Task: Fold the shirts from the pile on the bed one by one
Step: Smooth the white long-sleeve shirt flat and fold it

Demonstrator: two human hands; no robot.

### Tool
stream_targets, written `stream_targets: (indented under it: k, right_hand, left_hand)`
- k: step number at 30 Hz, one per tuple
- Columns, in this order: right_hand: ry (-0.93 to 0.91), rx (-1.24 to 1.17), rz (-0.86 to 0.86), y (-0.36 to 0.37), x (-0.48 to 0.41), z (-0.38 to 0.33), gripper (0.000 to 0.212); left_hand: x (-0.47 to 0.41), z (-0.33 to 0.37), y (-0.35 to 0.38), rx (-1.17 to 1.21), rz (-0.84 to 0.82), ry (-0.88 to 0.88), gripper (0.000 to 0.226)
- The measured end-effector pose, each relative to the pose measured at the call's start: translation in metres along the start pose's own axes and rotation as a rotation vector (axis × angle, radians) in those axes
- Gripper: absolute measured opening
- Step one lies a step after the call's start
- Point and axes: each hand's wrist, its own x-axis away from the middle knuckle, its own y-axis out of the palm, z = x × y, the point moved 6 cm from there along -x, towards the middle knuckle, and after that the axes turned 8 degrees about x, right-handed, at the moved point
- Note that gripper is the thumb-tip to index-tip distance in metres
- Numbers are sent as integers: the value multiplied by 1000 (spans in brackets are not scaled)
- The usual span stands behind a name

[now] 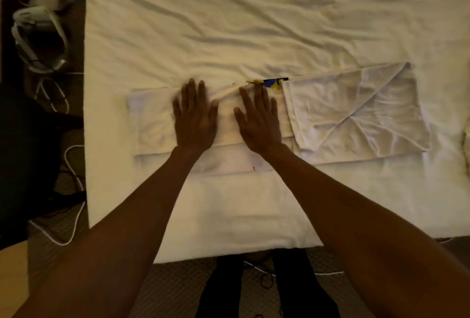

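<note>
On the floor to the left of the bed (254,12) lies a white cable (59,243). A white shirt (356,114), folded into a long band, lies across the bed. The left hand (195,116), a little blurred, and the right hand (259,119) lie flat on its middle with straight fingers, gripping nothing. A blue-yellow print (269,83) shows just beyond the right fingertips.

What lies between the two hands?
Head view: only white fabric of the shirt, with a raised fold, between the left hand and the right hand.
</note>
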Motion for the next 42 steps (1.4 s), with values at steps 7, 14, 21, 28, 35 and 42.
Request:
stream_targets:
  k: [7, 14, 21, 28, 35, 42]
  right_hand:
    - [-11, 116, -20, 13, 3, 11, 61]
    - [-13, 112, 52, 1, 12, -31, 58]
    - [-326, -79, 46, -12, 3, -161, 38]
    - [-848, 471, -110, 17, -21, -287, 52]
    - [-1000, 986, -217, 26, -32, -293, 32]
    - [-1194, 957, -59, -14, -21, -286, 29]
  left_hand:
    - [0, -100, -34, -140, 5, -21, 61]
    - [20, -134, -65, 56, 54, -126, 66]
    - [81, -148, -105, 460, 249, -420, 41]
    - [104, -165, -98, 291, -49, -469, 53]
    - [109, -171, -85, 836, -375, -697, 41]
    - [123, -148, -102, 1076, -336, -653, 24]
